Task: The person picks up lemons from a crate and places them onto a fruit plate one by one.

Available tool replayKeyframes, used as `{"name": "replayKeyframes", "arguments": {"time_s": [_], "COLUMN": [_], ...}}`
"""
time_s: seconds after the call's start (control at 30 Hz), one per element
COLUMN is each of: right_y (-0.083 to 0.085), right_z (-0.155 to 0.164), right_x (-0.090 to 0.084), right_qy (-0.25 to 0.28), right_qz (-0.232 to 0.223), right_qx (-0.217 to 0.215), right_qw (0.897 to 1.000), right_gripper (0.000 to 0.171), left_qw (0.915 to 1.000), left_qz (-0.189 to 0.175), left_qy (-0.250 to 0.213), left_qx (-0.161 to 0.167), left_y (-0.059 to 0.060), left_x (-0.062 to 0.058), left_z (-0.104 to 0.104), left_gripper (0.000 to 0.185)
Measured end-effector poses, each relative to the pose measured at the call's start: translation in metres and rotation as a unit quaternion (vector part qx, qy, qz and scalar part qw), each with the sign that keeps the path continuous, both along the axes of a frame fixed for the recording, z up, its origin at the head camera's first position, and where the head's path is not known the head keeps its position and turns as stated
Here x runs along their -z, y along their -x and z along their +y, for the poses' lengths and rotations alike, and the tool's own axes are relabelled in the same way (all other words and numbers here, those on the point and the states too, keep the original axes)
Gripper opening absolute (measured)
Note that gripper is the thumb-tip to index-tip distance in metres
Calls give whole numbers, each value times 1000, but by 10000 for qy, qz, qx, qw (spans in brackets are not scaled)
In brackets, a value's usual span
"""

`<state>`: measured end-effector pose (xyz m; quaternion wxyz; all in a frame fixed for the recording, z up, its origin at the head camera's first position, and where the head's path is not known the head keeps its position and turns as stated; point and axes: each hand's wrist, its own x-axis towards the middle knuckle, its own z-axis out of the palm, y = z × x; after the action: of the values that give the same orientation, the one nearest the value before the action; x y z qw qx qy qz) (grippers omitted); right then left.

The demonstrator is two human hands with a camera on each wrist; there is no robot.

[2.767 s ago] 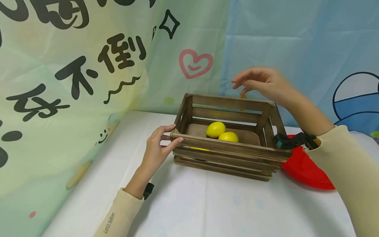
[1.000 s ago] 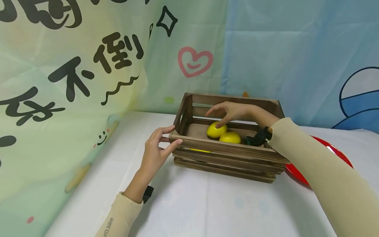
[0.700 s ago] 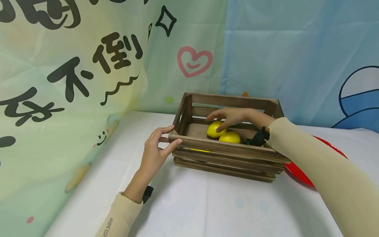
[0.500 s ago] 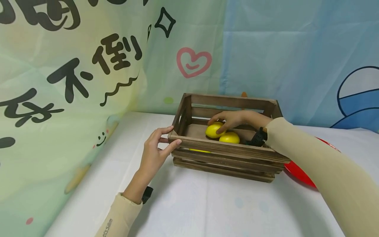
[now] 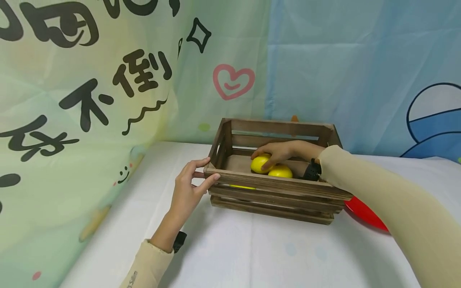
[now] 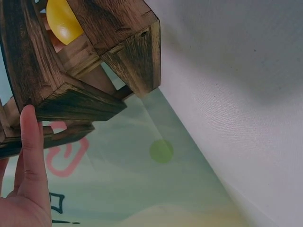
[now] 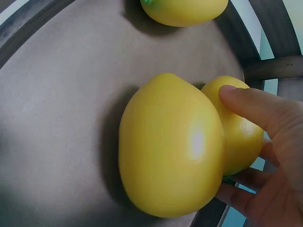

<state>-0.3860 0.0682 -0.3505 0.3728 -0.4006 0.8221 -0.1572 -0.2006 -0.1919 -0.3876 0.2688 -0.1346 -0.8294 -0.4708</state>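
A slatted brown wooden crate (image 5: 277,192) stands on the white table with lemons inside. My left hand (image 5: 189,184) holds its front left corner, thumb on the front slat and fingers at the left side. In the left wrist view the thumb of that hand (image 6: 31,165) presses against the wood. Inside the crate, my right hand (image 5: 281,152) grips a lemon (image 5: 259,164), thumb on one side and fingers curled round the other. Beside it lies a second lemon (image 5: 281,171). A third lemon (image 7: 184,9) shows farther off in the right wrist view; the front slats mostly hide it from the head.
A red plate (image 5: 365,214) lies to the right of the crate, partly covered by the right sleeve (image 5: 374,180). A printed cloth backdrop (image 5: 324,72) hangs behind and left of the white table (image 5: 237,252).
My right hand has come down from above the crate's back rim to the lemon, and its fingers have closed round it. My left hand has kept its place on the corner.
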Motion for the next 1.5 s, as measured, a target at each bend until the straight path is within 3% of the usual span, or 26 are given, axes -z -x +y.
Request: {"name": "replayKeyframes", "arguments": {"time_s": [0.2,0.57,0.7,0.97,1.23,1.5], "right_y": [0,3,4,3,-1,-1], "right_z": [0,-2,-3,2,4,3], "right_x": [2,-3,-6,-14,-28,-35], "right_qy": [-113,278,401,287,464,673], "right_qz": [45,347,384,33,-6,351], "right_qx": [-287,-325,-236,-107,416,394], "right_qw": [9995,9985,9982,9995,9981,9963], "right_gripper": [54,53,48,50,48,46], "left_qw": [10000,10000,10000,9999,9998,9998], "left_qz": [32,-19,0,37,-91,-72], "left_qy": [33,-9,-49,-82,-152,-137], "left_qx": [-4,-11,18,100,84,108], "left_y": [-1,-1,-1,-1,-2,-2], "left_x": [3,0,-2,1,-1,1], "left_z": [0,-1,-2,-1,1,1], "left_gripper": [42,42,42,43,42,42]}}
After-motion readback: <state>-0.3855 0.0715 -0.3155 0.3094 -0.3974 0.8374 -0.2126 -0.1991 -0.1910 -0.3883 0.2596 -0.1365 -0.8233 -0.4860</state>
